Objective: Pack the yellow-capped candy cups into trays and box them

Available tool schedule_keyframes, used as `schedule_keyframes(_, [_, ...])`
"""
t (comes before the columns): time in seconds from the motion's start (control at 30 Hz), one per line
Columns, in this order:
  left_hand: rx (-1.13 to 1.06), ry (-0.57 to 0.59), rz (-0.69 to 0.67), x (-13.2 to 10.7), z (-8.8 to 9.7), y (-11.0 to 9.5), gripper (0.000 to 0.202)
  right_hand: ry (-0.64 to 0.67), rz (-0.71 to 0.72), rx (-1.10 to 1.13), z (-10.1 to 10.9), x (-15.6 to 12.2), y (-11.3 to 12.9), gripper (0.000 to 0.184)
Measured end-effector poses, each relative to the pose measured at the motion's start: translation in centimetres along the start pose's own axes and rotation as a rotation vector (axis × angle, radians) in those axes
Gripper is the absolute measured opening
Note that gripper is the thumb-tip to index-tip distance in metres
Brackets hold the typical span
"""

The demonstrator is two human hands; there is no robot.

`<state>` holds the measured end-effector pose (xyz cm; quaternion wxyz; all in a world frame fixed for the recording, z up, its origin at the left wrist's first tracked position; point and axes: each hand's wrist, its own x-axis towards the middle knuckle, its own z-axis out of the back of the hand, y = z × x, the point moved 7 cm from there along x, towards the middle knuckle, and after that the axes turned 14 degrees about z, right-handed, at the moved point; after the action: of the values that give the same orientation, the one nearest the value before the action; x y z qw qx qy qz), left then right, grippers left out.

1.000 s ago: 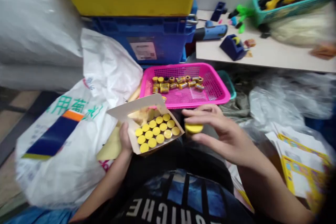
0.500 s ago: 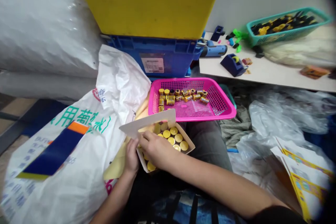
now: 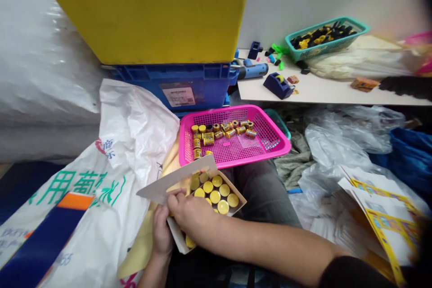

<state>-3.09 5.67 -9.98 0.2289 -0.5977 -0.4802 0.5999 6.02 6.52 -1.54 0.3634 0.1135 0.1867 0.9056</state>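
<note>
A small cardboard box (image 3: 241, 207) sits tilted over my lap, filled with several yellow-capped little jars (image 3: 215, 196). Its lid (image 3: 182, 175), with a cut-out window, stands raised on the far left side. My left hand (image 3: 162, 229) is closed around the box's left side. Over the box's left part lies my right hand (image 3: 194, 216), its fingers curled and pinched at the lower edge of the lid, close to my left fingers. The right fingertips are partly hidden, and the hand covers some of the jars.
Ahead is a pink basket (image 3: 236, 162) with loose yellow jars. Behind it, a yellow bin (image 3: 168, 18) rests on a blue crate (image 3: 209, 87). At right a white table (image 3: 324, 87) bears a tape dispenser (image 3: 278, 85) and a green basket (image 3: 337, 47). A white sack (image 3: 135, 130) lies left.
The view has shifted, so the crates and table appear further left and the box a little lower. Both hands stay at the left side of the box, barely changed.
</note>
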Motion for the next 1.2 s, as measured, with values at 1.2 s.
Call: schedule_keyframes(1.2, [-0.187,-0.029,0.136,-0.2,-0.9,0.2,0.031,-0.415,0.621,0.104,15.2,-9.6,-6.7,0.028])
